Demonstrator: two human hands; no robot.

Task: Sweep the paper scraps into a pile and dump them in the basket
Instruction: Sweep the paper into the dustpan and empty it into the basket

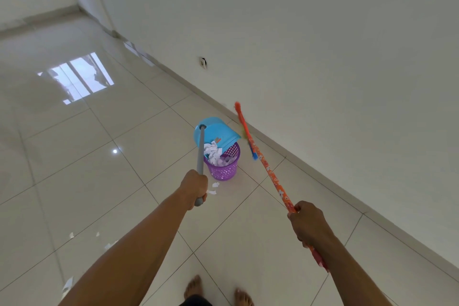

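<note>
My left hand (195, 189) grips the grey handle of a blue dustpan (214, 131). The pan is tipped over a purple mesh basket (222, 169), and white paper scraps (213, 152) slide from it into the basket. My right hand (306, 222) holds the orange flowered stick of a broom (263, 160), whose head hangs in the air near the wall, to the right of the basket. Two small scraps (213, 188) lie on the tiles just in front of the basket.
A white wall with a skirting board (310, 169) runs diagonally right behind the basket. Several loose scraps (106, 243) lie on the glossy tiles at lower left. My bare feet (193, 287) stand at the bottom edge.
</note>
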